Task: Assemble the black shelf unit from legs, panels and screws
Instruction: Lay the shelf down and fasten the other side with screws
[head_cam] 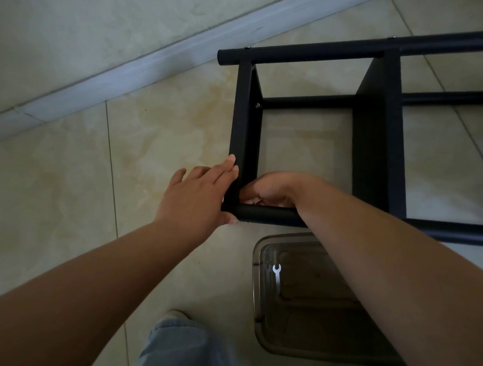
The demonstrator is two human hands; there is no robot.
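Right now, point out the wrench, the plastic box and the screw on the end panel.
wrench (277,274), head view, on its shaft just below the open jaw.
plastic box (256,293), head view, on its left rim.
screw (257,105), head view, on its head.

Left hand (196,196) flat, right hand (276,189) curled.

Both hands (196,196) steady the black shelf unit (376,138).

**Colours in this shot**

Shelf unit (376,138) is matte black all over, screws (257,105) silvery. Floor (68,168) is beige marbled tile with yellowish blotches, baseboard (146,65) pale grey-blue. Smoky translucent brown bin (272,333), shiny silver wrench (277,274) inside. Faded light-blue jeans (178,348).
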